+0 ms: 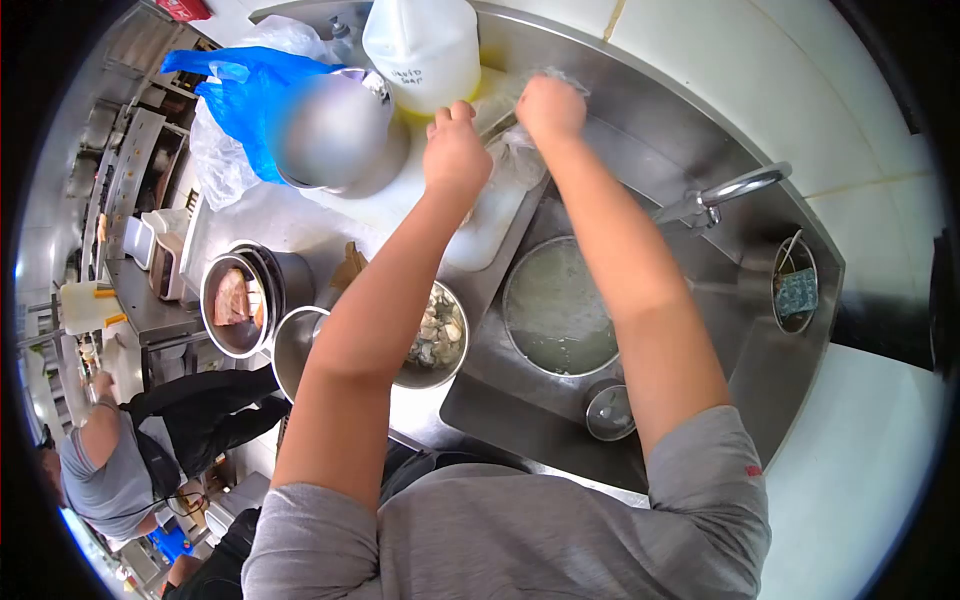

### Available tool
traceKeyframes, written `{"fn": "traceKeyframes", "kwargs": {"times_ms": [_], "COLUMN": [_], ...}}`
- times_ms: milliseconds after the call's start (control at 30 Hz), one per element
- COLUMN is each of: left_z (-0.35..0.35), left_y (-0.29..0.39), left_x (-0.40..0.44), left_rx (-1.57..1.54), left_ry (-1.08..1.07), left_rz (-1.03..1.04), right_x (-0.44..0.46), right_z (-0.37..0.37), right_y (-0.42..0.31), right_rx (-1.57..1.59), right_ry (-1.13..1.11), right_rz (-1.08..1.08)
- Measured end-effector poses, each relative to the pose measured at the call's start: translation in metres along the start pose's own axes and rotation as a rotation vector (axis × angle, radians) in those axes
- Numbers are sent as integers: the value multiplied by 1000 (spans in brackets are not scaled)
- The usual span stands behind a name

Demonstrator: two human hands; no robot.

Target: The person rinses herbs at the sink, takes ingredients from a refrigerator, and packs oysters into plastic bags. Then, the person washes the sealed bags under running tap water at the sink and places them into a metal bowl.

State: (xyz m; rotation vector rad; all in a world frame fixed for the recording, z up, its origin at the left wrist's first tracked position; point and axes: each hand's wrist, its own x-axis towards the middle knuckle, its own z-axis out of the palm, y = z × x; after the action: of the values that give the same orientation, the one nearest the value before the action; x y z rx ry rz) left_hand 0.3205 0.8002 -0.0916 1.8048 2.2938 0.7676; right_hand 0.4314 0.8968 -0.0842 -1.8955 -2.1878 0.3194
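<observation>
My right hand [552, 108] is closed in a fist over the back edge of the counter, with clear plastic bag [515, 160] film showing above and below it. My left hand [457, 152] is curled closed above the white cutting board [485, 250]; whatever its fingers hold, if anything, is hidden. Just behind the left hand stands a translucent soap jug [422, 50] with handwriting on it. Below my forearms, a metal bowl holds pale and dark shellfish-like pieces [440, 325], partly covered by my left arm. A round basin of cloudy water [560, 320] sits in the sink.
A large metal pot [385, 165] stands by blue plastic bags [240, 90]. Stacked pots hold pinkish meat [232, 297]. The faucet [740, 185] reaches over the sink; a small strainer [610, 412] and a basket with a sponge [796, 293] are there. Another person [110, 460] works at left.
</observation>
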Motion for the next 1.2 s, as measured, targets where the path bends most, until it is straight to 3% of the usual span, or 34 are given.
{"fn": "traceKeyframes", "kwargs": {"times_ms": [100,200,300,433,533,600,667,733,767,800,833,900,1000,1067,1133,1200], "left_z": [-34,-42,-49,-53,-54,-41,-42,-43,-48,-62,-76,-102,-149,-180,-211,-236], "left_y": [11,-11,-29,-63,-71,-83,-78,-79,-82,-78,-77,-78,-84,-101,-120,-146], "left_x": [-5,-22,-49,-57,-56,-56,-51,-51,-54,-56,-59,-79,-119,-150,-181,-210], "left_rx": [-124,-202,-227,-200,-113,-73,-96,-107,-167,-226,-286,-326,-337,-265,-241,-174], "left_ry": [-24,-4,-113,-27,-117,-145,-156,-121,-151,-178,-198,-92,10,84,144,163], "left_rz": [-101,-107,-94,-54,-104,-79,-86,-67,-85,-100,-115,-37,-9,1,-62,-167], "right_x": [23,42,60,55,43,11,-22,-44,-59,-62,-66,-76,-75,-69,-62,-43], "right_z": [1,13,20,13,5,-19,-43,-38,-43,-11,16,36,51,50,45,57], "right_y": [3,20,42,47,33,4,-27,-51,-63,-58,-56,-55,-41,-36,-28,-21], "right_rx": [95,167,349,395,450,516,887,604,335,120,16,-179,-330,-414,-242,11], "right_ry": [67,140,135,216,99,241,16,-385,-557,-357,-203,-196,-71,-160,-182,-57], "right_rz": [14,32,4,6,-97,-356,-622,-644,-485,-743,-862,-958,-931,-948,-956,-1016]}}
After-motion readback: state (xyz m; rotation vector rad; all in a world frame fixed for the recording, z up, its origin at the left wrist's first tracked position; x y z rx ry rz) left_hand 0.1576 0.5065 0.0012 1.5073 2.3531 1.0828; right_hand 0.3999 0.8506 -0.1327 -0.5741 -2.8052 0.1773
